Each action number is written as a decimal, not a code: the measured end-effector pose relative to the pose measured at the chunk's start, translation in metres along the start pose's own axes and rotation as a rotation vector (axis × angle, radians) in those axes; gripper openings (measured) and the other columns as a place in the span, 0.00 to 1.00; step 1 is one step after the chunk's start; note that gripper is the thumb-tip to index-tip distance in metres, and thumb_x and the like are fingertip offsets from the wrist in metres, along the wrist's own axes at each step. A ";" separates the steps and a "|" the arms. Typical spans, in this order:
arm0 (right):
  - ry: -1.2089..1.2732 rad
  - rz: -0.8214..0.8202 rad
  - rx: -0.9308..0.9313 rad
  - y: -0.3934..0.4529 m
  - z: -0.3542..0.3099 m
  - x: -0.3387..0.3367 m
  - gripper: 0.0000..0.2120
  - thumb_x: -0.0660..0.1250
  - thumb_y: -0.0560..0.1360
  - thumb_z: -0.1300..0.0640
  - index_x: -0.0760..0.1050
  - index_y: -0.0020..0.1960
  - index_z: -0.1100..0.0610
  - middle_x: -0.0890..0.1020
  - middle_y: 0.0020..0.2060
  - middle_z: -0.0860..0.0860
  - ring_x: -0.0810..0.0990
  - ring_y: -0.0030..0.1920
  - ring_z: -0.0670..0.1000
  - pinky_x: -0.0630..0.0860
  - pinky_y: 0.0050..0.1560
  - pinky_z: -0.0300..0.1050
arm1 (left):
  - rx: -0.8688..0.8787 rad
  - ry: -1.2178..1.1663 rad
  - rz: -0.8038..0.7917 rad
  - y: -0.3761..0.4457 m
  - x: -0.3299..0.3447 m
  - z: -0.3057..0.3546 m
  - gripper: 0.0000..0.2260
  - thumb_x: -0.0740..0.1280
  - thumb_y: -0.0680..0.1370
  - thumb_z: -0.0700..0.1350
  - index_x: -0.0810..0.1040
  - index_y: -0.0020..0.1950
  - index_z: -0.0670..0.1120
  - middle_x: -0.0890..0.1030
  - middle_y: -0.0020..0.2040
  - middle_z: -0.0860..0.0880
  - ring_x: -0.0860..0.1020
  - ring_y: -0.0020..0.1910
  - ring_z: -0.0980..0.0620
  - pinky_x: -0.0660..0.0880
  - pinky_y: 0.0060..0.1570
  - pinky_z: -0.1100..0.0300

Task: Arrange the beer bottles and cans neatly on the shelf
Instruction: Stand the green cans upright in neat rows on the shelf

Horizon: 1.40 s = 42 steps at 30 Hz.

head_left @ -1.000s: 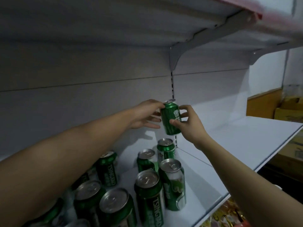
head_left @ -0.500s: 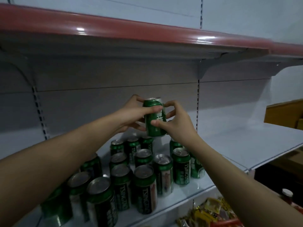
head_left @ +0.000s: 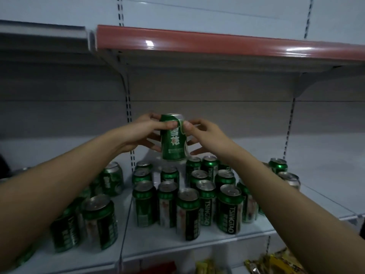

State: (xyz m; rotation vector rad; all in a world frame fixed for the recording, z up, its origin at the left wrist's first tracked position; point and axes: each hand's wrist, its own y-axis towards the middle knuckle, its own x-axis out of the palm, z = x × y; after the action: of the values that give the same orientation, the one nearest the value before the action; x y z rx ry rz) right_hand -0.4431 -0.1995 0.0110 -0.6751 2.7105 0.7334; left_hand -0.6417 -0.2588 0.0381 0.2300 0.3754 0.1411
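Two hands' fingers wrapping upright green can, thumbs in front

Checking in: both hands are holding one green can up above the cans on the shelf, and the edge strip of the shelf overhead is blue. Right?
Not quite. The head view shows the edge strip of the shelf overhead is red, not blue. The rest holds: the left hand and right hand hold one green can up above the cans on the shelf.
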 end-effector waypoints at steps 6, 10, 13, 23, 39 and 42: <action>0.059 -0.189 0.013 0.026 -0.013 0.070 0.29 0.69 0.76 0.42 0.70 0.70 0.57 0.80 0.57 0.52 0.83 0.53 0.52 0.85 0.46 0.50 | -0.033 0.053 0.037 -0.036 -0.065 -0.022 0.31 0.78 0.61 0.57 0.71 0.61 0.52 0.82 0.56 0.45 0.85 0.49 0.48 0.82 0.41 0.52; 0.107 -0.304 0.060 0.039 -0.015 0.108 0.34 0.70 0.75 0.43 0.66 0.75 0.55 0.79 0.62 0.54 0.83 0.53 0.52 0.84 0.47 0.50 | -0.066 0.075 0.114 -0.057 -0.093 -0.042 0.31 0.78 0.59 0.59 0.70 0.57 0.56 0.83 0.54 0.47 0.84 0.50 0.50 0.81 0.38 0.58; 0.164 -0.383 0.106 0.046 -0.015 0.131 0.31 0.70 0.73 0.39 0.70 0.72 0.51 0.79 0.61 0.52 0.85 0.50 0.52 0.83 0.45 0.48 | -0.081 0.081 0.157 -0.067 -0.107 -0.063 0.32 0.78 0.63 0.57 0.69 0.62 0.53 0.86 0.52 0.49 0.84 0.50 0.53 0.80 0.37 0.58; 0.212 -0.373 0.181 0.058 0.005 0.194 0.23 0.71 0.77 0.51 0.71 0.68 0.57 0.83 0.52 0.58 0.86 0.47 0.59 0.84 0.49 0.54 | -0.043 0.233 0.215 -0.065 -0.137 -0.118 0.25 0.77 0.72 0.45 0.75 0.67 0.46 0.77 0.61 0.52 0.81 0.53 0.52 0.80 0.50 0.59; -0.040 -0.372 0.327 0.071 0.043 0.254 0.08 0.73 0.76 0.62 0.78 0.52 0.63 0.83 0.49 0.60 0.83 0.52 0.60 0.82 0.53 0.56 | -0.132 1.051 -0.003 -0.034 -0.148 -0.171 0.22 0.79 0.68 0.52 0.78 0.58 0.49 0.77 0.52 0.49 0.75 0.55 0.48 0.73 0.51 0.56; -0.052 -0.354 0.328 0.071 0.046 0.261 0.16 0.72 0.76 0.61 0.78 0.61 0.67 0.82 0.52 0.63 0.83 0.53 0.60 0.81 0.54 0.58 | -0.149 1.117 -0.005 -0.031 -0.149 -0.178 0.20 0.78 0.69 0.53 0.77 0.57 0.49 0.77 0.55 0.47 0.72 0.56 0.47 0.72 0.52 0.54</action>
State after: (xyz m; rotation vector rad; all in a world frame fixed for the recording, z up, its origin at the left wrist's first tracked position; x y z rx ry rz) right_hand -0.6971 -0.2163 -0.0905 -0.9940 2.4801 0.2129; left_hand -0.8430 -0.2806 -0.0790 -0.0219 1.4696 0.2866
